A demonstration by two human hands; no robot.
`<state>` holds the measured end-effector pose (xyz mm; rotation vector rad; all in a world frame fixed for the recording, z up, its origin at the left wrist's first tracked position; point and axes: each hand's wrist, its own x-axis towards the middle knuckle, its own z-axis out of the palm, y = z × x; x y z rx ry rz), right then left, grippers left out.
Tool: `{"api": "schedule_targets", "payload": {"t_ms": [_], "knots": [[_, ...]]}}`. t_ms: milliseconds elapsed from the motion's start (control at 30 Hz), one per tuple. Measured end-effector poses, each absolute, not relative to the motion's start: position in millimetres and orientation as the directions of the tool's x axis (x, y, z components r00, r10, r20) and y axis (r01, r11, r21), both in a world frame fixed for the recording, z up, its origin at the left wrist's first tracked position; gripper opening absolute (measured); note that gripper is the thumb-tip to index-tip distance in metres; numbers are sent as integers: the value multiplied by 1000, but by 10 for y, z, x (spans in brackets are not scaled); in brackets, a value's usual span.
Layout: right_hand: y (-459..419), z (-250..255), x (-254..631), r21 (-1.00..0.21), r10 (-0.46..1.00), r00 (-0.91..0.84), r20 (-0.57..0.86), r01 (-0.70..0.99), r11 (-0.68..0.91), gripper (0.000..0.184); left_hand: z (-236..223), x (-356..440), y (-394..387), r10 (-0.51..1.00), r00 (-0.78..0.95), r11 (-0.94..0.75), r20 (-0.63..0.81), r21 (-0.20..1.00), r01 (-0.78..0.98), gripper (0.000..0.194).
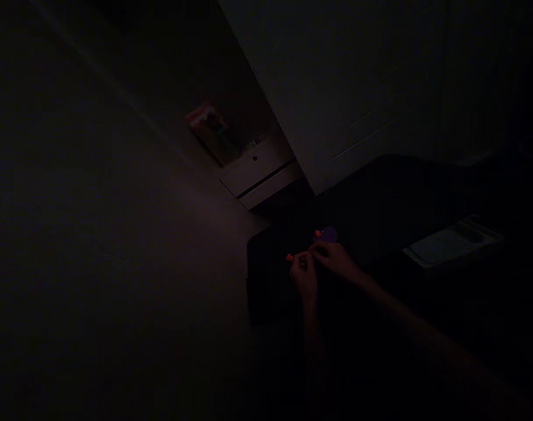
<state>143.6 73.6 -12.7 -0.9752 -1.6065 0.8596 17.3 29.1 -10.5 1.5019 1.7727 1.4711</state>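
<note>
Dimly, you have both bare hands together over a dark tabletop (371, 199); your left hand (304, 273) comes up from below with its fingers curled, and your right hand (333, 258) reaches in from the lower right, its fingertips just beside those of the left; the fingers of each hand look bent inward toward the thumb, but it is too dark to tell whether either one is pinching anything. You have a small glowing orange-red piece (289, 257) right at the left side of your left fingers, and whether it is held or only lies beside them cannot be told; just beyond your right hand sits a purple round thing (330, 234), with a second orange-red piece (318, 233) at its left part. Well apart to the right, a flat pale packet (454, 241) lies at a slant; farther back you face a pale drawer unit (268, 175) with a red, green and brownish box (211, 131) near it, a plain wall (117, 245) to the left and a large pale panel (336, 88) to the right.
</note>
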Motion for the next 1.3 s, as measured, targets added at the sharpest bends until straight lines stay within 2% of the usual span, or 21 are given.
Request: {"api": "schedule_targets", "payload": {"t_ms": [267, 700, 1100, 1300], "knots": [[708, -111, 1458, -915, 924, -113, 365, 141, 378, 12, -106, 152, 282, 878, -338, -108, 338, 829, 549, 17], [723, -125, 1474, -926, 935, -130, 328, 150, 346, 20, -111, 167, 299, 903, -333, -73, 271, 861, 504, 20], [756, -218, 1460, -911, 923, -102, 371, 152, 383, 18, -204, 143, 324, 874, -362, -148, 325, 886, 438, 15], [766, -248, 1450, -920, 932, -82, 353, 149, 362, 10, -265, 120, 334, 841, -360, -194, 403, 847, 495, 14]]}}
